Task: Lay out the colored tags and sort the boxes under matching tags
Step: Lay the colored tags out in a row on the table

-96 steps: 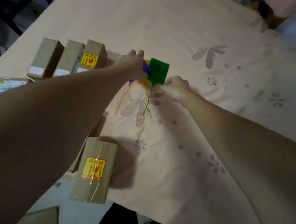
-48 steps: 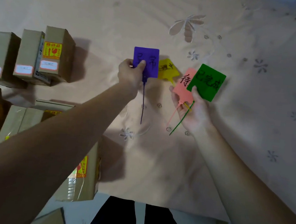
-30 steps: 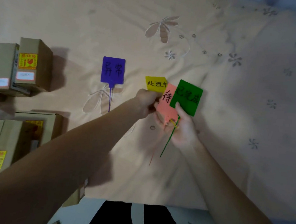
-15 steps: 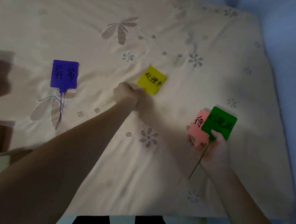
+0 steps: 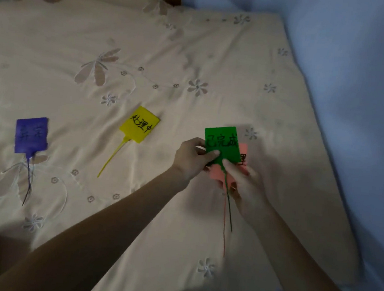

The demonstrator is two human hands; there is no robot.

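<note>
The 2 last tags are in the hands, over the right part of the bed [image 5: 195, 51], near its right edge. The left hand [image 5: 191, 158] has its grip pinched on the left edge of the green tag [image 5: 221, 143]. The right hand [image 5: 245, 185] has its grip closed on the bottom of the green tag and on the pink tag [image 5: 241, 154] behind it. Their thin tails hang down past the right wrist.

The purple tag [image 5: 31, 135] lies flat near the left edge of the bed. The yellow tag [image 5: 139, 124] lies flat near the middle, a bit tilted.

These tags look very light, thin and flat, likely smooth plastic, so 2 pressed together may slide. The square part looks stiff and is best to pinch by an edge. The tails look bendy and floppy, so they are a poor place to hold. No boxes show here.
</note>
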